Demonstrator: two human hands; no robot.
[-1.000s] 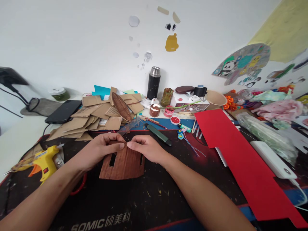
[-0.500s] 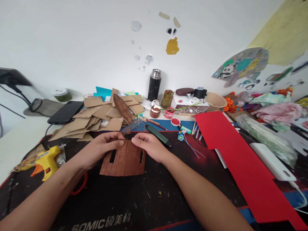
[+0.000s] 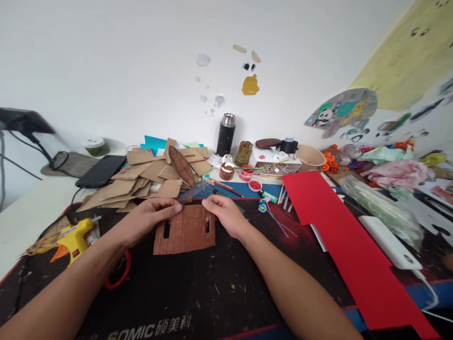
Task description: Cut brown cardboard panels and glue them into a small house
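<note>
A brown-painted piece of cardboard [image 3: 187, 231] with two narrow upright slots is held up over the black desk mat [image 3: 170, 288]. My left hand [image 3: 157, 215] pinches its upper left edge, thumb in front and fingers behind. At the upper right edge, my right hand [image 3: 224, 215] grips the same piece between thumb and fingers. Behind the right hand lies a dark green craft knife [image 3: 221, 193], partly hidden. Red scissor handles [image 3: 120, 274] show beside my left forearm.
A yellow glue gun [image 3: 72, 241] lies at left. Cardboard scraps [image 3: 130, 182] are heaped behind my hands, with a brown boat-shaped piece [image 3: 181, 165] on top. Paint jars [image 3: 227, 171] and a black thermos [image 3: 226, 134] stand at the back. Red card [image 3: 336, 245] stretches along the right.
The cardboard piece now looks flatter and faces me more squarely; my right hand sits slightly further right along its edge. The whole view has tilted up a little.
</note>
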